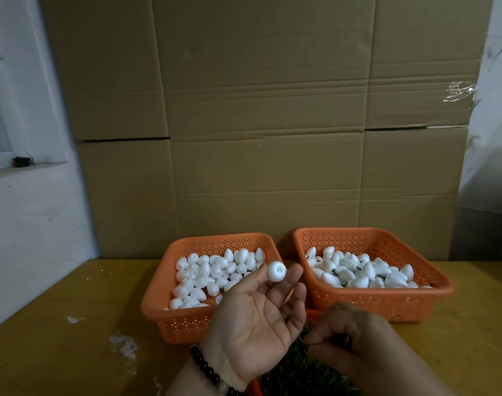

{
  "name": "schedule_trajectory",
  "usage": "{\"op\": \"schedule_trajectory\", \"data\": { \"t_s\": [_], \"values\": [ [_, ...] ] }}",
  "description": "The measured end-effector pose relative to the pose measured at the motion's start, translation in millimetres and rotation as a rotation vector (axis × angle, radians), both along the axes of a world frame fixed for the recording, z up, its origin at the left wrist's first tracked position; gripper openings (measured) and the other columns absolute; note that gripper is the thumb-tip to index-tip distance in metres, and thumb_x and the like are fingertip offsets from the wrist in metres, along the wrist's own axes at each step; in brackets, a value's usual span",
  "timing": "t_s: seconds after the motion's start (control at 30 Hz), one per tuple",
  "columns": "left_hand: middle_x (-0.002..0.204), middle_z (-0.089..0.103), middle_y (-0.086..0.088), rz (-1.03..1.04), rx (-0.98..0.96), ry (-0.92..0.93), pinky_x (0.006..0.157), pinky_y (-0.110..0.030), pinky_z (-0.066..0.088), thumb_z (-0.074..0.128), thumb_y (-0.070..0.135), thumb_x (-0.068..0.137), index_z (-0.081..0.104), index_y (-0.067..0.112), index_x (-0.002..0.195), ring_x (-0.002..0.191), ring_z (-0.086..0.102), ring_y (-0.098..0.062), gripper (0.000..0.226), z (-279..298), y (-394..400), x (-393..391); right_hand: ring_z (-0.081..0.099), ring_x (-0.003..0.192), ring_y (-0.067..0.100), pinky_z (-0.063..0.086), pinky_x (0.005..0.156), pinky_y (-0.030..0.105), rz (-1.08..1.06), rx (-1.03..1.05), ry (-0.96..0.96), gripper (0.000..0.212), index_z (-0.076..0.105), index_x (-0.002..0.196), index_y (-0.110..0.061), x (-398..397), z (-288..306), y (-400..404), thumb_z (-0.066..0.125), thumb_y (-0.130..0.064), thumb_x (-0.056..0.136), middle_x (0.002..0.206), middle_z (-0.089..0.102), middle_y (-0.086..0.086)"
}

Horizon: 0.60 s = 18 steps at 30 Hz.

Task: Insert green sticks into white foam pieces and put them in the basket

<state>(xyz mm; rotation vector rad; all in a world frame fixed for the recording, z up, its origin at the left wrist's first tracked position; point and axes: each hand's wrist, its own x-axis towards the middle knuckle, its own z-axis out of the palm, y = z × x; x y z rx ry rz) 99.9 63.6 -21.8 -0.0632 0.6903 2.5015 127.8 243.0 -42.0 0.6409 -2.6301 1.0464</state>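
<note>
My left hand is raised palm up and pinches a white foam piece between thumb and fingertips, its hole facing me. My right hand reaches down with curled fingers into a pile of green sticks in a low orange container at the bottom; whether it holds a stick is hidden. The left orange basket holds several plain foam pieces. The right orange basket holds several foam pieces with green sticks.
Both baskets stand on a yellow wooden table with white paint marks. A wall of cardboard boxes rises right behind them. At the left is a white wall with a window ledge.
</note>
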Motion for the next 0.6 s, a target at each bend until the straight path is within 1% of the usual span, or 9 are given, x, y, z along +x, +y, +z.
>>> {"op": "schedule_trajectory", "data": {
  "t_s": [0.07, 0.13, 0.2, 0.27, 0.3, 0.4, 0.47, 0.53, 0.6],
  "values": [
    [0.099, 0.073, -0.009, 0.0, -0.028, -0.013, 0.059, -0.03, 0.054, 0.058, 0.031, 0.088, 0.063, 0.01, 0.116, 0.073, 0.069, -0.024, 0.035, -1, 1, 0, 0.068, 0.075, 0.002, 0.052, 0.067, 0.016, 0.015, -0.124, -0.072, 0.026, 0.073, 0.077, -0.042, 3, 5, 1, 0.083, -0.018, 0.073, 0.083, 0.071, -0.017],
    [0.092, 0.072, -0.01, 0.004, -0.055, -0.018, 0.058, -0.03, 0.054, 0.06, 0.031, 0.086, 0.065, 0.009, 0.108, 0.071, 0.067, -0.023, 0.031, -2, 2, 0, 0.068, 0.068, 0.006, 0.052, 0.063, 0.018, 0.058, -0.257, -0.162, 0.022, 0.075, 0.078, -0.037, 5, 9, 2, 0.081, -0.016, 0.074, 0.075, 0.073, -0.006],
    [0.087, 0.07, -0.011, 0.004, -0.078, -0.013, 0.058, -0.029, 0.054, 0.062, 0.028, 0.082, 0.068, 0.005, 0.099, 0.067, 0.065, -0.023, 0.029, -2, 4, 0, 0.067, 0.063, 0.01, 0.052, 0.06, 0.02, 0.095, -0.39, -0.238, 0.016, 0.076, 0.081, -0.033, 7, 13, 3, 0.078, -0.019, 0.073, 0.07, 0.072, 0.005],
    [0.084, 0.068, -0.012, 0.002, -0.092, 0.0, 0.06, -0.029, 0.053, 0.066, 0.024, 0.075, 0.071, 0.002, 0.09, 0.064, 0.064, -0.022, 0.027, -3, 6, 1, 0.069, 0.063, 0.016, 0.053, 0.058, 0.022, 0.14, -0.516, -0.278, 0.018, 0.078, 0.084, -0.029, 7, 13, 1, 0.073, -0.022, 0.068, 0.069, 0.072, 0.011],
    [0.083, 0.068, -0.013, 0.005, -0.095, 0.012, 0.061, -0.03, 0.052, 0.068, 0.022, 0.072, 0.071, 0.002, 0.087, 0.063, 0.063, -0.022, 0.026, -3, 7, 2, 0.07, 0.064, 0.018, 0.054, 0.058, 0.023, 0.161, -0.586, -0.281, 0.021, 0.078, 0.084, -0.026, 7, 13, 0, 0.071, -0.02, 0.066, 0.07, 0.072, 0.013],
    [0.08, 0.067, -0.014, 0.019, -0.104, 0.051, 0.062, -0.031, 0.053, 0.074, 0.017, 0.062, 0.072, 0.0, 0.082, 0.062, 0.064, -0.022, 0.026, -3, 10, 5, 0.071, 0.065, 0.025, 0.057, 0.056, 0.027, 0.161, -0.792, -0.225, 0.022, 0.079, 0.081, -0.018, 7, 14, -6, 0.067, -0.008, 0.065, 0.073, 0.072, 0.019],
    [0.08, 0.067, -0.015, 0.016, -0.111, 0.065, 0.062, -0.031, 0.056, 0.075, 0.017, 0.063, 0.074, -0.003, 0.079, 0.064, 0.065, -0.023, 0.026, -3, 12, 5, 0.071, 0.064, 0.029, 0.058, 0.054, 0.028, 0.101, -0.898, -0.165, 0.019, 0.078, 0.078, -0.011, 5, 12, -6, 0.066, -0.005, 0.064, 0.072, 0.071, 0.022],
    [0.081, 0.067, -0.016, 0.009, -0.12, 0.069, 0.06, -0.033, 0.058, 0.073, 0.018, 0.067, 0.074, -0.004, 0.079, 0.065, 0.066, -0.024, 0.025, -4, 12, 6, 0.071, 0.063, 0.03, 0.058, 0.055, 0.028, 0.038, -0.932, -0.103, 0.014, 0.075, 0.076, -0.007, 4, 10, -3, 0.067, -0.005, 0.064, 0.071, 0.07, 0.023],
    [0.082, 0.068, -0.017, 0.003, -0.129, 0.075, 0.061, -0.034, 0.058, 0.073, 0.018, 0.067, 0.076, -0.003, 0.078, 0.066, 0.068, -0.025, 0.024, -4, 13, 7, 0.071, 0.066, 0.03, 0.059, 0.058, 0.027, -0.013, -0.905, -0.019, 0.011, 0.072, 0.075, -0.005, 3, 9, -2, 0.068, -0.009, 0.066, 0.072, 0.071, 0.021]
  ]
}}
